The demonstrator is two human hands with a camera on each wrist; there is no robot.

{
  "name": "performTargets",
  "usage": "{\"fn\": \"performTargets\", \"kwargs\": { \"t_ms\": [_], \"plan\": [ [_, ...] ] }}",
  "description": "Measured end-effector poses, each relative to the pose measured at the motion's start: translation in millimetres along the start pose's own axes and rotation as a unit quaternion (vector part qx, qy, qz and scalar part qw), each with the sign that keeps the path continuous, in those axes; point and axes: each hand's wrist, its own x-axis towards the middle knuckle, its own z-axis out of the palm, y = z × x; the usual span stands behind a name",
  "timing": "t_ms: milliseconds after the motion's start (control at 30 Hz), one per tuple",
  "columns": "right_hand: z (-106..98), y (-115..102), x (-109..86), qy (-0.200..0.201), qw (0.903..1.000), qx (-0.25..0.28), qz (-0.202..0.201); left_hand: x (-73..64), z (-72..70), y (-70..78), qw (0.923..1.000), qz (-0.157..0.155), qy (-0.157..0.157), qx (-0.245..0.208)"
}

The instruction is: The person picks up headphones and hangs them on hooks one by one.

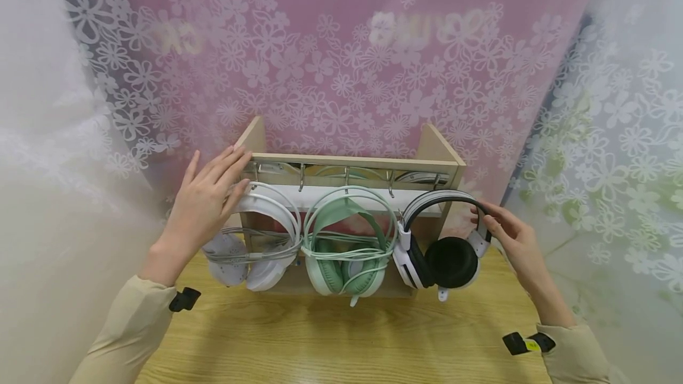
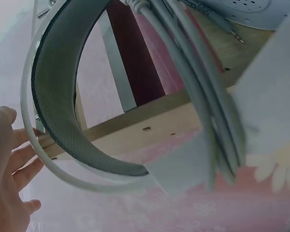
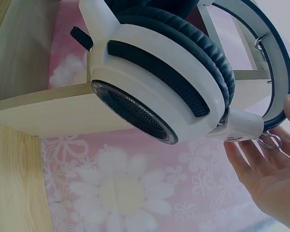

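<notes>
A wooden rack (image 1: 352,163) with metal hooks (image 1: 302,176) along its front carries three pairs of headphones. At its upper left corner my left hand (image 1: 205,194) rests with straight fingers, just above white headphones (image 1: 269,271) that have a coiled grey cable. Black-and-white headphones (image 1: 452,262) hang at the right end. My right hand (image 1: 514,242) holds them by the right side of the headband, thumb in front and fingers behind. In the right wrist view a metal hook (image 3: 261,41) shows inside that headband. Between the two pairs hang mint-green headphones (image 1: 331,271), their cable wound around them.
The rack stands on a wood-grain table (image 1: 341,336). Behind it hangs a pink flowered curtain (image 1: 341,46), with pale sheeting (image 1: 629,165) on the right and more on the left. A white strip (image 1: 315,195) runs below the hooks. A black strap (image 1: 184,299) circles each wrist.
</notes>
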Motion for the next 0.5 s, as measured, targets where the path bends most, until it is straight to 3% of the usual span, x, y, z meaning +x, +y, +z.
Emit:
{"fn": "performTargets", "kwargs": {
  "t_ms": [267, 500],
  "plan": [
    [-5, 0, -3.9, 0.006, 0.9999, 0.016, 0.004, -16.1, -2.3, -8.3, 0.9997, -0.018, 0.015, -0.007],
    [-8, 3, -10.2, 0.026, 0.9986, -0.043, 0.014, -32.5, -3.5, -18.0, 0.9989, -0.039, 0.023, -0.01]
  ]
}}
